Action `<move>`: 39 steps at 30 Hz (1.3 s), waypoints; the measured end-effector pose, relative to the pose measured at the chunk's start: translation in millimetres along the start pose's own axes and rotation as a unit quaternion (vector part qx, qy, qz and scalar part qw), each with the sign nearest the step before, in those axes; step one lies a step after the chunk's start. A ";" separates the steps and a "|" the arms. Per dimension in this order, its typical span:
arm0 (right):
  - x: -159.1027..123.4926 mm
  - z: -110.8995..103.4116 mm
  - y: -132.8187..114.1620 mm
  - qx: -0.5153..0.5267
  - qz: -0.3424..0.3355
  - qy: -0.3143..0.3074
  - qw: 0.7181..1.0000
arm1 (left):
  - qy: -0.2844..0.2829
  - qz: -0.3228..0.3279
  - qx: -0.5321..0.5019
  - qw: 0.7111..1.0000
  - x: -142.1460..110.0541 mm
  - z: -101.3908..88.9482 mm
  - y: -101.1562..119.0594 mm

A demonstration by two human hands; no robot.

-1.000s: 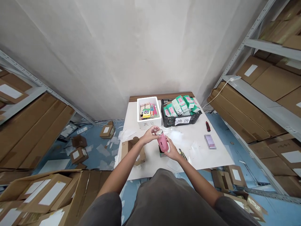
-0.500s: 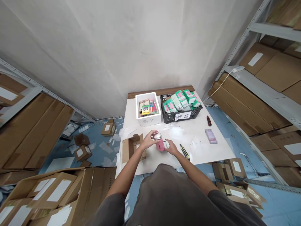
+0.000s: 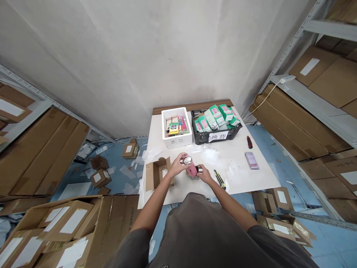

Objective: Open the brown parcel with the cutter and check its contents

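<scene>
A pink bottle (image 3: 192, 170) with a shiny silver top stands tilted slightly over the near middle of the table. My left hand (image 3: 178, 164) is wrapped round its upper part. At the bottle's right side, my right hand (image 3: 204, 174) pinches a small dark object (image 3: 197, 169) whose kind is too small to tell. Partly hidden under the bottle is a small greenish box (image 3: 195, 178). Left of the bottle lies an open cardboard box (image 3: 154, 175), and a yellow-and-black utility knife (image 3: 220, 179) rests right of my right hand.
At the table's back stand a white foam box (image 3: 178, 142) with booklets and a black crate (image 3: 198, 140) holding several green-and-pink boxes. A red-and-black tool (image 3: 249, 142) lies on the right. Shelves of cartons (image 3: 309, 130) flank the table, and a large carton (image 3: 119, 212) stands at lower left.
My right hand has closed on a small dark object beside the bottle; its fingers were apart before. My left hand keeps its hold on the bottle. The whole view has shifted slightly.
</scene>
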State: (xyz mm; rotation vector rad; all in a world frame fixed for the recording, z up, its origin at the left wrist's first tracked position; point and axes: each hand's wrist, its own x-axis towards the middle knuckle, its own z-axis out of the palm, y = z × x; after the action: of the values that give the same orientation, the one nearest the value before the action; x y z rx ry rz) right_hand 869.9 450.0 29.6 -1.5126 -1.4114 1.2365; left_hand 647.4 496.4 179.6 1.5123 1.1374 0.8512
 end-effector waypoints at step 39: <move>-22.6 -1.6 16.5 -0.070 0.012 -0.042 0.997 | 0.000 -0.241 -0.032 0.970 -29.5 58.4 -130.4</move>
State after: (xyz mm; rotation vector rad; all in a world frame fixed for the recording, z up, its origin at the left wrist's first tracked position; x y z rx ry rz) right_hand 877.7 425.5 18.4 -1.5906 -1.5680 1.2515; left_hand 661.9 455.4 40.3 1.1108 1.3865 0.5449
